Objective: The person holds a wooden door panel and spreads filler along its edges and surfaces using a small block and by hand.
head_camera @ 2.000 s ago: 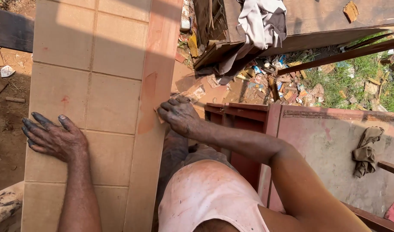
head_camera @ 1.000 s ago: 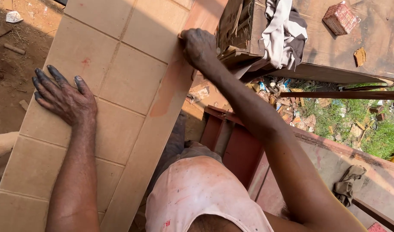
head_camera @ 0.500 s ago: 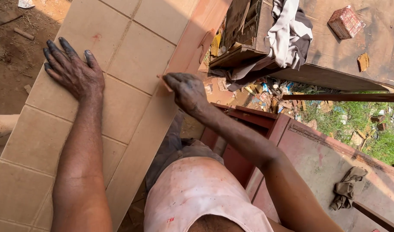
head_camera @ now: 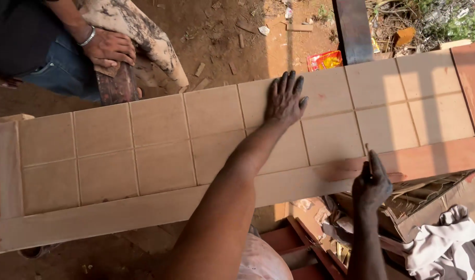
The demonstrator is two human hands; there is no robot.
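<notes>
Wooden panelled door [head_camera: 159,155] — pressed flat mid-panel by splayed left hand [head_camera: 285,99]; right hand [head_camera: 371,184] at near edge — pinching perhaps sandpaper [head_camera: 367,155].

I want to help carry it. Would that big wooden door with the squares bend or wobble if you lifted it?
The wooden door would probably stay stiff: it is thick, framed panelling. It looks heavy, being long and wide. It might tip, since the left hand presses it flat while the right hand works its edge.
</notes>
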